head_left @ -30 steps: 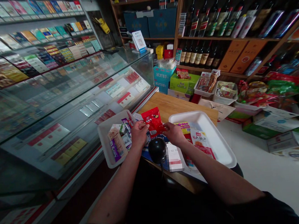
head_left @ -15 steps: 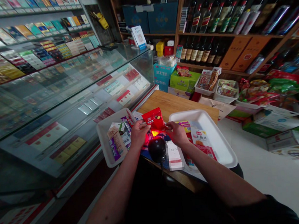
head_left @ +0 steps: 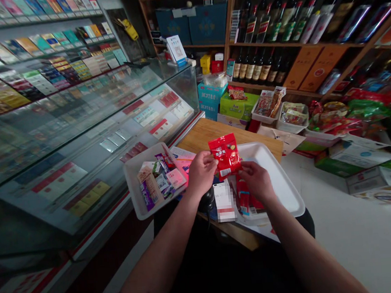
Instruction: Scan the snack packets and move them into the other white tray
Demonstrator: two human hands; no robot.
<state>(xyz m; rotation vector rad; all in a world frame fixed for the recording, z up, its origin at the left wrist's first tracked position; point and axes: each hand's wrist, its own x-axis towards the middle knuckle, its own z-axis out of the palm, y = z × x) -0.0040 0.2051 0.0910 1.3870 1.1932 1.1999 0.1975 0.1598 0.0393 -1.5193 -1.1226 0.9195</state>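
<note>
A shiny red snack packet (head_left: pixel 227 155) is held up over the near edge of the right-hand tray. Its left side is pinched by my left hand (head_left: pixel 203 173), and its lower right corner by my right hand (head_left: pixel 257 180). Below my left wrist a black scanner-like device (head_left: pixel 207 200) is partly hidden. Beside it lies a white phone (head_left: pixel 223 203), its screen partly blurred. Under my right hand, red packets (head_left: pixel 243 194) lie in the white tray (head_left: pixel 290 188). To the left, another white tray (head_left: pixel 137 201) holds several small wrapped snacks, some purple (head_left: pixel 147 194).
A glass display counter (head_left: pixel 94 123) with flat packs runs along the left. Wooden shelves with bottles (head_left: pixel 257 68) stand at the back. Boxes (head_left: pixel 236 106) and bins of packaged snacks (head_left: pixel 293 115) line the floor at the right. The small wooden table (head_left: pixel 194 137) carries both trays.
Both hands have moved right with the red packet, away from above the black device toward the right tray. The red-yellow glow under the packet is gone. The view has shifted slightly.
</note>
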